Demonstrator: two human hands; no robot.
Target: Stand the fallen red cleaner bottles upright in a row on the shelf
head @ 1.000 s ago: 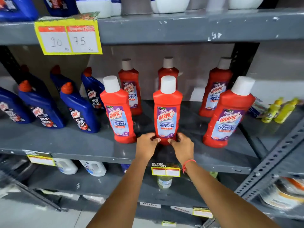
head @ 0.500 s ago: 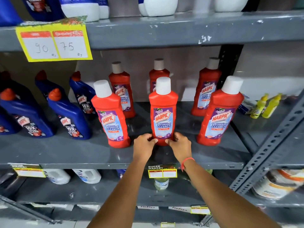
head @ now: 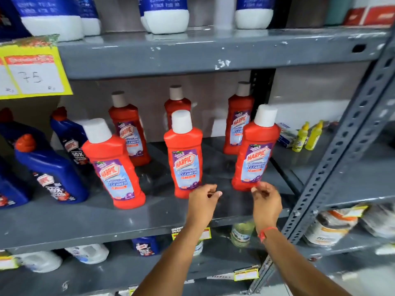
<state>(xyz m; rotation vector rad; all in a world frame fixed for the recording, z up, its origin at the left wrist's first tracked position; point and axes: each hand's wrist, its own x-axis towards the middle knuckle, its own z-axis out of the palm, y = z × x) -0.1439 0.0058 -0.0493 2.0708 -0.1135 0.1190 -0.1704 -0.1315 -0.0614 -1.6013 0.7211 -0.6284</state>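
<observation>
all six red bottles [head: 185,154] stand upright along the shelf's [head: 64,218] front and back edges, so with the left hand [head: 202,202] and right hand [head: 266,200] loosely curled and empty, only nudge the right front bottle [head: 255,152] by its base.

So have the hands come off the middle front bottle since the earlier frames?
Yes. Both hands have let go and shifted right along the shelf edge: left hand beside the middle bottle, right hand below the right one.
</observation>
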